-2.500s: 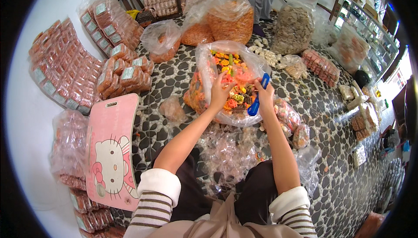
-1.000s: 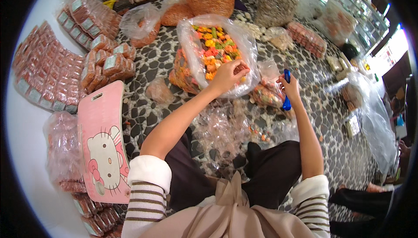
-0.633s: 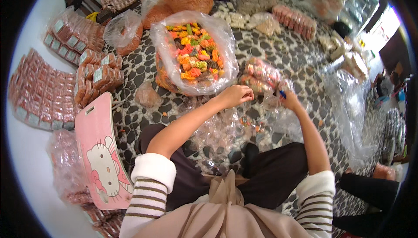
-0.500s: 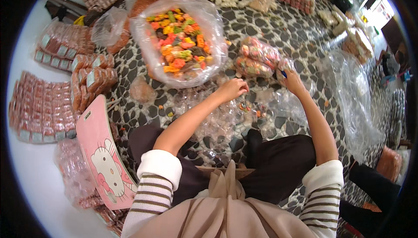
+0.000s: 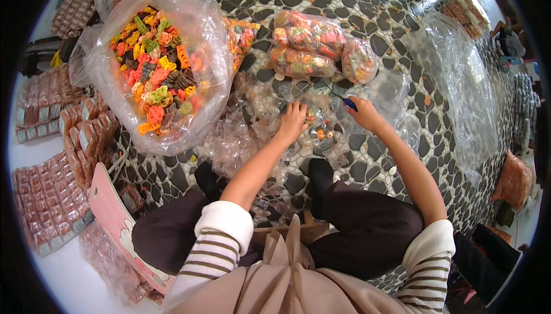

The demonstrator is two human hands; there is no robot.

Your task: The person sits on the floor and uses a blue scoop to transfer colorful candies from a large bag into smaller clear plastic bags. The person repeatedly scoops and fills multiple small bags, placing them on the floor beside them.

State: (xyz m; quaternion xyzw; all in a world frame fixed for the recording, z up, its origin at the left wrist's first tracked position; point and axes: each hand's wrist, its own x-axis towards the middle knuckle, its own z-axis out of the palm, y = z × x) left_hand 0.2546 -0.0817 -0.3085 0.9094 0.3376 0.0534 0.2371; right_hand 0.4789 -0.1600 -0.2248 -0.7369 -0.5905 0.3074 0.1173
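Sitting on a pebble-patterned floor (image 5: 402, 159), the person works over a heap of small clear plastic bags (image 5: 241, 139) just ahead of the feet. The left hand (image 5: 291, 123) rests on the heap, fingers curled down into the film. The right hand (image 5: 364, 114) grips a blue-handled tool (image 5: 349, 103), fingers closed round it. Directly beyond both hands lie three filled snack packets (image 5: 313, 47), touching one another. To the left stands a large open bag of mixed-colour crackers (image 5: 158, 61), its rim near the heap. Loose clear sheeting (image 5: 459, 84) borders the right. Bare floor remains beside the right forearm.
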